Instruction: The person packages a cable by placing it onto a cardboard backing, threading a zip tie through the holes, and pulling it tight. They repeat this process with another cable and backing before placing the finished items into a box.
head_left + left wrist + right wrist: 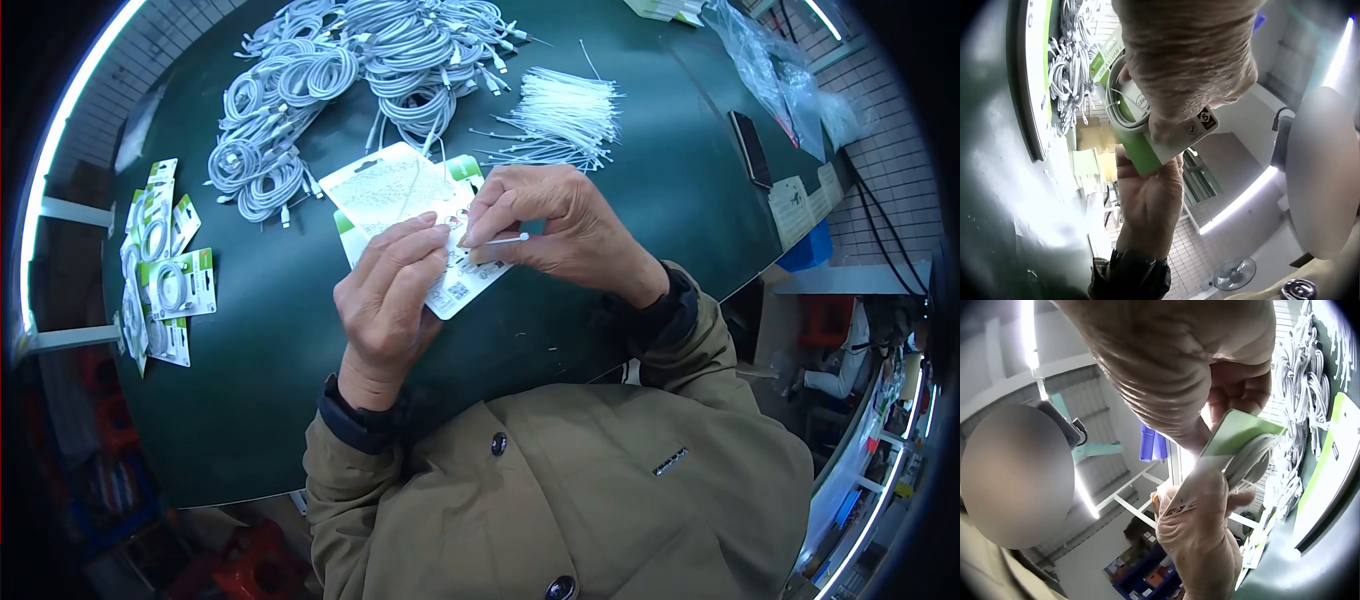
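Note:
My left hand (pixel 390 285) grips a green-and-white packaging card (pixel 455 290), its printed back facing up. On the card's underside sits a coil of pale cable (pixel 1113 103), with a thin tie around the coil. At the card's right part my right hand (pixel 565 220) pinches a white cable tie (pixel 505 240) between thumb and fingers, the tie's small head poking out to the right. Part of the tie is hidden by the fingers. Beyond my hands, more flat cards (pixel 385 185) lie on the table, partly covered by the held one.
Bundles of coiled pale cables (pixel 420 60) are heaped on the dark green table (pixel 240 400). Loose white cable ties (pixel 565 110) lie to their right. Carded cables (pixel 165 280) are piled at left. A phone (pixel 750 148) and a clear plastic bag (pixel 785 80) lie at right.

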Demonstrator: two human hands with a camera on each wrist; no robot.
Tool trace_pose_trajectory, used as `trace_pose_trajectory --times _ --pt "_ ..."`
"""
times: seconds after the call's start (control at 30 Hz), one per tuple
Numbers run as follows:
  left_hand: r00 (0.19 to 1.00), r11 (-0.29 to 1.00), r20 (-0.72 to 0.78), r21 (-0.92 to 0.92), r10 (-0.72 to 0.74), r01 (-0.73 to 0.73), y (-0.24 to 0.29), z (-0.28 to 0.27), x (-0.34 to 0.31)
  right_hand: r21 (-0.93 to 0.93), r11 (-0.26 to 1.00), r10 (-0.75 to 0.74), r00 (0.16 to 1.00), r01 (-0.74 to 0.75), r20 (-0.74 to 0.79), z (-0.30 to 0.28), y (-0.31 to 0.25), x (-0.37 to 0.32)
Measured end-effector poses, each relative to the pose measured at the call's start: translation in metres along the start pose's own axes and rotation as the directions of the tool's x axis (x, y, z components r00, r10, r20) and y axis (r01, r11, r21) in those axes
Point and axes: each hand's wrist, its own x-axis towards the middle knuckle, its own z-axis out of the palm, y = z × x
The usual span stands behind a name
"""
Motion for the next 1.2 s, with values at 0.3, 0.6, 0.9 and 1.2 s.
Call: trace_pose_trajectory --times 0.3,0.6,0.9,1.2 --pt "0.987 0.982 -0.028 0.105 0.158 -0.154 0.029 -0.011 0.035 0.230 0.961 0.115 0.978 -0.154 0.176 -0.032 -0.030 0.011" --pt "0.840 0.774 0.017 -0.379 -0.542 0.507 0.047 -0.018 0.031 0.420 0.884 0.283 0.950 -0.206 -0.130 -0.025 -0.030 0.013" --pt "0.598 0.344 0.124 -0.719 -0.792 0.605 -0.003 0.005 0.012 -0.553 0.750 -0.496 0.862 0.364 -0.104 0.002 -0.016 0.017" --pt "0.579 0.440 0.199 -0.471 -0.791 0.764 -0.002 0.011 0.003 -0.730 0.555 -0.571 0.821 0.400 0.016 0.028 0.003 0.018"
